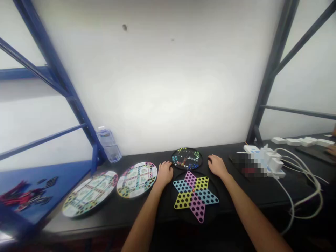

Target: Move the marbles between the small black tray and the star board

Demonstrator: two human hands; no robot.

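Head: left hand [165,174], right hand [217,166] flanking checkers board [183,200]

Star board [195,197], disc [187,158] seemingly behind it, two boards [136,180] left

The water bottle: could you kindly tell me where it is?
In the head view, the water bottle sits at the table's back left, beside the blue upright, behind a round game board.

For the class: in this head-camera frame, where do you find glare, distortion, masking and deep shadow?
Head view: the white wall is washed out by glare; the blue steel upright leans from wide-angle distortion; a pixelated patch hides part of the black table; the lower frame sinks into shadow.
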